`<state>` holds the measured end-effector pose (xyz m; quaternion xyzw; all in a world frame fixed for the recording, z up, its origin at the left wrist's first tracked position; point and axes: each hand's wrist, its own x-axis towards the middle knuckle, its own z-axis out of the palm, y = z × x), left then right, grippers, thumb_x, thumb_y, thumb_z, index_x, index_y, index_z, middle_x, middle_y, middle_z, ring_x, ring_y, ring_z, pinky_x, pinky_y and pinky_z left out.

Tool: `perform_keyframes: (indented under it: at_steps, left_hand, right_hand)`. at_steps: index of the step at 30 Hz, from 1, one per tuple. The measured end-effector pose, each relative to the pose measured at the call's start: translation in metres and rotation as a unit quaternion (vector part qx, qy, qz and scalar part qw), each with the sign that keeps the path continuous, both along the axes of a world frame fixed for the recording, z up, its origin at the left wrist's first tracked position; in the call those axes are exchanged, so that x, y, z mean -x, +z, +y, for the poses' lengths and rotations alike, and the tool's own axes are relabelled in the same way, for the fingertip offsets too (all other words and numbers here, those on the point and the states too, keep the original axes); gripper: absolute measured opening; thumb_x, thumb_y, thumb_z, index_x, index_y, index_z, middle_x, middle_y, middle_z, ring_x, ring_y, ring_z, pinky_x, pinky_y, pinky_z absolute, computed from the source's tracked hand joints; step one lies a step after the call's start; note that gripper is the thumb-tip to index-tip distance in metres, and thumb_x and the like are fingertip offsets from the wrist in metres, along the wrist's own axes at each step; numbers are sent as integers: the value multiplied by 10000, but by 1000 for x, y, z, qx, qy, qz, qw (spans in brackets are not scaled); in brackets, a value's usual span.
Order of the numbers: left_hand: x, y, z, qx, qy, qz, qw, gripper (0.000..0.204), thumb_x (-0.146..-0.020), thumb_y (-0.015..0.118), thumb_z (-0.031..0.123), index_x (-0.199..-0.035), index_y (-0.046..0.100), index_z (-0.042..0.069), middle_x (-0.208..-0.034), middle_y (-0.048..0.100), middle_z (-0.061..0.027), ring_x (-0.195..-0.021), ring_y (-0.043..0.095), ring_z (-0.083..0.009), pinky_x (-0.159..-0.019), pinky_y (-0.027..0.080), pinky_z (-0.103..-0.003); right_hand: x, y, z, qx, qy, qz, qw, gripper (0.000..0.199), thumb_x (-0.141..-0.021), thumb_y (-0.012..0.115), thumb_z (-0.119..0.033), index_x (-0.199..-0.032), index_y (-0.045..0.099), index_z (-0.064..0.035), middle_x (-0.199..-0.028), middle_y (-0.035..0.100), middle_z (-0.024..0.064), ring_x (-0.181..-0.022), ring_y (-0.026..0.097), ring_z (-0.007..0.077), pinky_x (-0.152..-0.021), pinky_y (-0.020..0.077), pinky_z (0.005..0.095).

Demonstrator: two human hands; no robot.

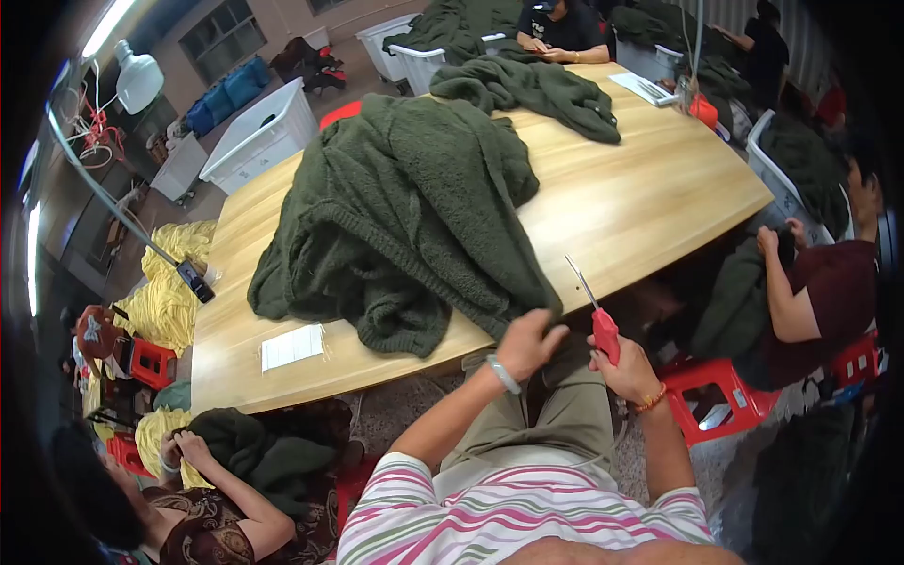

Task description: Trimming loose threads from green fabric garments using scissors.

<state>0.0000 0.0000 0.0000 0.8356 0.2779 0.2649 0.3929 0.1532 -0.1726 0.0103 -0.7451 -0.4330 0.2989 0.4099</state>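
Note:
A heap of dark green knitted garments (pixel 395 198) lies over the middle of the table (pixel 650 179), with ribbed edges hanging toward me. At the table's near edge, my left hand (pixel 529 350) is closed on the lowest corner of this knitwear; its fingertips are partly hidden. My right hand (pixel 629 372) grips red-handled scissors (pixel 605 334) just off the table edge. Their thin metal blades point up and away, clear of the cloth.
A white paper sheet (pixel 292 347) lies at the table's left front. More green knitwear (pixel 537 89) is at the far side. White bins (pixel 264 137) stand behind. Co-workers sit on both sides, one near a red stool (pixel 720 400). A lamp (pixel 139 77) hangs upper left.

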Motion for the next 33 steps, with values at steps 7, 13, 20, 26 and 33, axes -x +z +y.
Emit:
perform_keyframes:
  at_steps: [7,13,20,26,33]
  left_hand:
    - [99,19,227,-63,392,-377,837,517,-842,712,192,-1240,412,58,-1027,537,-44,-740,511,-100,-569,455,-246]
    - [161,35,333,193,460,-283,819,646,-655,845,161,-1152,516,-87,-945,622,-87,-761,572,-168,-685,489,-329]
    - [89,109,353,-94,397,-364,837,249,-749,721,163,-908,639,-10,-844,651,-72,-749,586,-173,-718,478,-321]
    - [-68,119,208,-379,-49,-62,922,187,-585,613,42,-697,464,38,-711,481,-130,-665,495,-302,-652,419,-348]
    - [-64,-7,102,-215,-339,149,904,329,-638,764,267,-774,572,37,-1093,498,-167,-1099,469,-331,-926,375,-538]
  right_hand:
    - [-1,1,12,0,-15,17,1000,236,-844,586,-86,-1053,605,23,-715,669,92,-700,668,164,-682,513,297]
    - [-6,-10,26,6,9,13,1000,255,-841,602,-109,-1068,609,8,-727,678,91,-705,671,171,-695,517,299]
    - [-16,-23,12,12,-21,26,999,290,-850,583,-182,-1092,603,-23,-734,679,96,-726,682,226,-736,521,329]
    - [-18,-15,5,15,-46,50,998,281,-853,573,-133,-1101,589,-3,-746,673,89,-734,679,188,-709,523,315]
    - [-29,-8,-11,-15,-90,56,994,282,-862,587,-121,-1103,578,25,-835,678,142,-732,690,217,-691,539,337]
